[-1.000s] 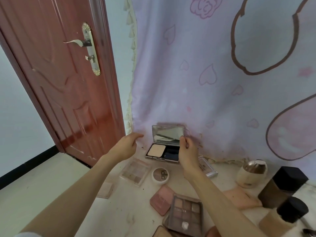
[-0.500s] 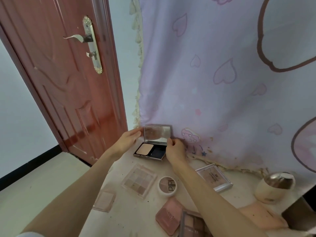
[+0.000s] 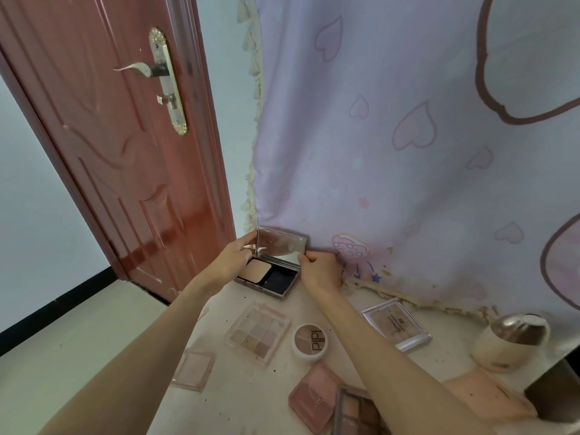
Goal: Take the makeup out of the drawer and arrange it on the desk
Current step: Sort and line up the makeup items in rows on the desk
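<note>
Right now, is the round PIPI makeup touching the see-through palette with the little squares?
Apart. The head view shows a strip of bare desk between the round PIPI compact and the clear palette to its left.

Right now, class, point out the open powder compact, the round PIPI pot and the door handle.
Powder compact (image 3: 255, 270): head view, on the beige powder pan in its base.
Round PIPI pot (image 3: 310, 338): head view, on the middle of its lid.
Door handle (image 3: 133, 68): head view, on the silver lever.
</note>
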